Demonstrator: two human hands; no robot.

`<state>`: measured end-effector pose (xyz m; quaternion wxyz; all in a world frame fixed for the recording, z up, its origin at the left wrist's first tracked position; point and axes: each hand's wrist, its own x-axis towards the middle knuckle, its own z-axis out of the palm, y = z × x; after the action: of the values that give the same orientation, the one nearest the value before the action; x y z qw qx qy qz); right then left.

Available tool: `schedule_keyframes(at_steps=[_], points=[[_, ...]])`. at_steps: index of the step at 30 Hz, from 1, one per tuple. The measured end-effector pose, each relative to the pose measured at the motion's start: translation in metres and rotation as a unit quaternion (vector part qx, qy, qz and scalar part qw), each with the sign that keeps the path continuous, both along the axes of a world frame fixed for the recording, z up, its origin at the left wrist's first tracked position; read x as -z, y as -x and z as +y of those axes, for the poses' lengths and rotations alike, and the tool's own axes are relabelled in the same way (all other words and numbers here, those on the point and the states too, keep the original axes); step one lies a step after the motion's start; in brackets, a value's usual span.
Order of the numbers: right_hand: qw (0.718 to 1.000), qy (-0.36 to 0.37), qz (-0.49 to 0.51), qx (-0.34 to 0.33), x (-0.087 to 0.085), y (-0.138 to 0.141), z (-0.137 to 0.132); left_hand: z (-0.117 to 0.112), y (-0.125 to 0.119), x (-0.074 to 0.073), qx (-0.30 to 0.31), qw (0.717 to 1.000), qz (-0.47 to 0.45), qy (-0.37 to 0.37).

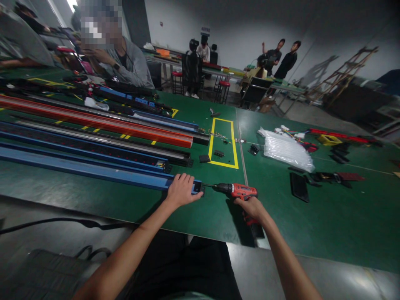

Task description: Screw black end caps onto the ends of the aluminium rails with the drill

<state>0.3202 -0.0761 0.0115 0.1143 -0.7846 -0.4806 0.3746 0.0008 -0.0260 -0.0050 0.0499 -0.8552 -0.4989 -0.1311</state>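
Both forearms reach in over the near desk edge; left hand [183, 190] is clamped down over the end of the blue rail [93, 170], right hand [252, 208] is closed on the grip of the red drill [237, 191], bit touching the rail's black end cap [198, 187]. Rail lies along the near edge. Judgement: keep the bit square to the cap, press the rail flat, fingers off the tip. Beyond: more rails, yellow taped box [222, 143], plastic bag [287, 150].

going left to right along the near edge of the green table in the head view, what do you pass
blue rail → left hand gripping the rail's end → red drill → right hand holding the drill → flat black plate
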Motion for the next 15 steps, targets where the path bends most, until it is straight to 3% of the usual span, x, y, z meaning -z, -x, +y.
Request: schedule_keyframes(at_steps=[15], points=[[1.000,0.005,0.003,-0.001,0.0009,0.0006,0.0003,-0.0005,0.0006,-0.0010,-0.003,1.000,0.015,-0.005]])
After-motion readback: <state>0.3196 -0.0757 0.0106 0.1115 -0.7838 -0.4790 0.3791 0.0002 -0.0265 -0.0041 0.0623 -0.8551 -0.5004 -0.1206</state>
